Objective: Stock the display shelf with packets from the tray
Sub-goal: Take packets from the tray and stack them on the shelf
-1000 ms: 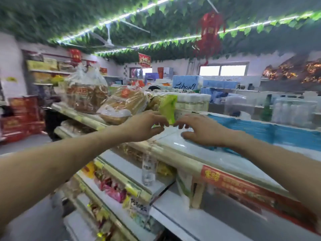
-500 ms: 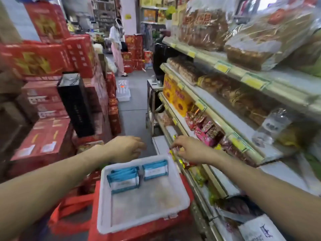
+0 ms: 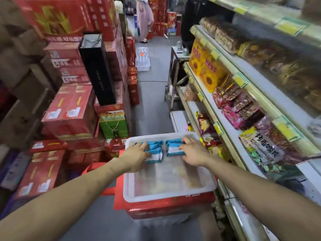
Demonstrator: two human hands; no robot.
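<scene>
A white plastic tray (image 3: 170, 194) sits on a red carton (image 3: 170, 207) in the aisle, beside the display shelf (image 3: 224, 122). At its far end lie blue-and-white packets: a small stack on the left (image 3: 154, 148) and one on the right (image 3: 173, 149). My left hand (image 3: 137, 154) grips the left stack with its fingers curled over it. My right hand (image 3: 193, 151) holds the right packet the same way. The near part of the tray holds no packets. The shelf tiers on the right carry several snack bags and yellow price tags.
Stacked red cartons (image 3: 71, 110), a tall black box (image 3: 97, 66) and a green gift bag (image 3: 113, 126) line the left side. A grey floor aisle runs ahead, with a white crate (image 3: 143, 60), a metal stand (image 3: 175, 66) and a person (image 3: 144, 18) standing far down it.
My view dropped from the top shelf to the tray. Both hands came down from the upper shelf, passed above the tray's far edge, and now grip the blue packets inside it.
</scene>
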